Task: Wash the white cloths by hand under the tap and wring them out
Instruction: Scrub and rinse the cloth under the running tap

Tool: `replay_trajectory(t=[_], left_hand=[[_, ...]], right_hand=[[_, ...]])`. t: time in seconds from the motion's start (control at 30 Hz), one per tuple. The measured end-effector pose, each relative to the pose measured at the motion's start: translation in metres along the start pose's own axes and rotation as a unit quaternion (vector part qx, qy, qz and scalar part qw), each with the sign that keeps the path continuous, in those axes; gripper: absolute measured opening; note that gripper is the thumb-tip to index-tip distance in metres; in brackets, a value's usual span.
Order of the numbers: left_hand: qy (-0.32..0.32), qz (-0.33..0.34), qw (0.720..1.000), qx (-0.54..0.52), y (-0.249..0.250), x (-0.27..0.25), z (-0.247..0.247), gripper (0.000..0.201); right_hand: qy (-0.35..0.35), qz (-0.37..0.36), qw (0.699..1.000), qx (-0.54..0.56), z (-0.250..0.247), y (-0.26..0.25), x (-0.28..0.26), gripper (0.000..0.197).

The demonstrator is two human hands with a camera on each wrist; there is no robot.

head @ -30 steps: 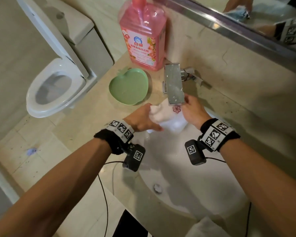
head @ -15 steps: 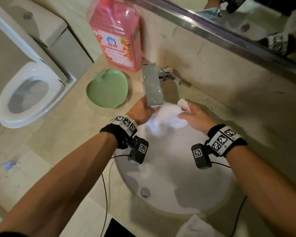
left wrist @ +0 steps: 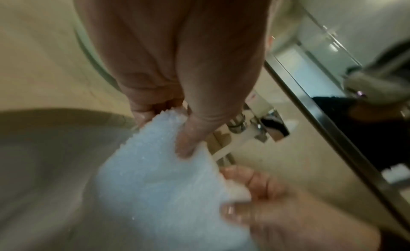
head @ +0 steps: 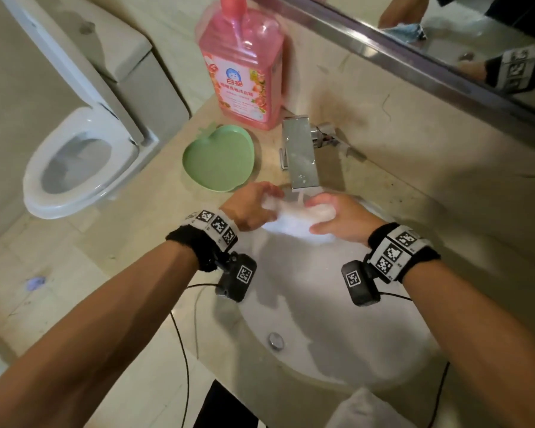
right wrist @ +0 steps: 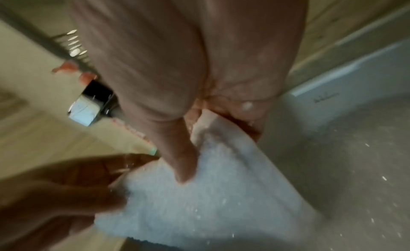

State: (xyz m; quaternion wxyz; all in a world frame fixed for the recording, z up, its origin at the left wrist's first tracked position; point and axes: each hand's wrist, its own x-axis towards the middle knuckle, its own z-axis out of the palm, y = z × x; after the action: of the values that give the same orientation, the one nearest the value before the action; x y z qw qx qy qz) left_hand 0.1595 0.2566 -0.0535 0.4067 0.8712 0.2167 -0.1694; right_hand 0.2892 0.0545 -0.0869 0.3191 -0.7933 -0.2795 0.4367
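Stretching now between both hands (head: pixel 250 203), white cloth (head: pixel 294 219), no longer bunched

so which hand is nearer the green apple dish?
Left. The left hand grips the white cloth just below the green dish; the right hand holds the cloth's far end, beyond the tap.

Bare forearms. Each wrist wears a black fuzzy band (head: pixel 195 242) with white square-patterned tags, a small black camera (head: pixel 237 278) hanging beneath, thin black cable (head: pixel 179 344) trailing off.
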Motion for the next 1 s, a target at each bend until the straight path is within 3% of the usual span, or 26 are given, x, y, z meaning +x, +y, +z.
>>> replay_trajectory(t=[0.07,0.13,0.3,0.43,0.57,0.67,0.8,0.87,0.93,1.0], left_hand=[[0.006,0.011,0.999,0.048,-0.004,-0.003,0.004,0.037],[0.023,-0.007,0.998,0.052,-0.009,-0.004,0.006,0.029],[0.069,-0.033,0.990,-0.118,-0.018,0.004,0.010,0.024],[0.109,-0.070,0.980,-0.152,-0.003,0.019,0.025,0.014],[0.078,-0.127,0.962,-0.229,0.016,0.035,0.038,0.014],[0.064,-0.150,0.940,-0.300,0.023,0.040,0.036,0.019],[0.107,-0.103,0.963,-0.226,0.026,0.036,0.020,0.021],[0.104,-0.092,0.959,-0.247,0.023,0.030,0.011,0.026],[0.082,-0.078,0.956,-0.270,0.019,0.019,0.002,0.019],[0.060,-0.056,0.958,-0.274,0.014,0.008,-0.004,0.031]], right_hand=[[0.033,-0.030,0.999,-0.026,0.004,-0.008,0.004,0.028],[0.084,-0.030,0.996,0.032,0.005,-0.013,0.006,0.018],[0.180,0.001,0.963,0.199,0.003,-0.021,0.002,0.015],[0.244,0.002,0.946,0.212,-0.005,-0.018,-0.005,0.006],[0.271,0.024,0.937,0.220,-0.014,-0.006,-0.013,0.006],[0.265,0.061,0.938,0.216,-0.021,0.009,-0.018,0.016],[0.167,0.044,0.967,0.189,-0.025,0.020,-0.024,0.053],[0.135,0.028,0.976,0.170,-0.022,0.018,-0.023,0.048],[0.148,0.019,0.972,0.184,-0.016,0.012,-0.020,0.038],[0.171,0.020,0.964,0.201,-0.010,0.003,-0.015,0.033]])
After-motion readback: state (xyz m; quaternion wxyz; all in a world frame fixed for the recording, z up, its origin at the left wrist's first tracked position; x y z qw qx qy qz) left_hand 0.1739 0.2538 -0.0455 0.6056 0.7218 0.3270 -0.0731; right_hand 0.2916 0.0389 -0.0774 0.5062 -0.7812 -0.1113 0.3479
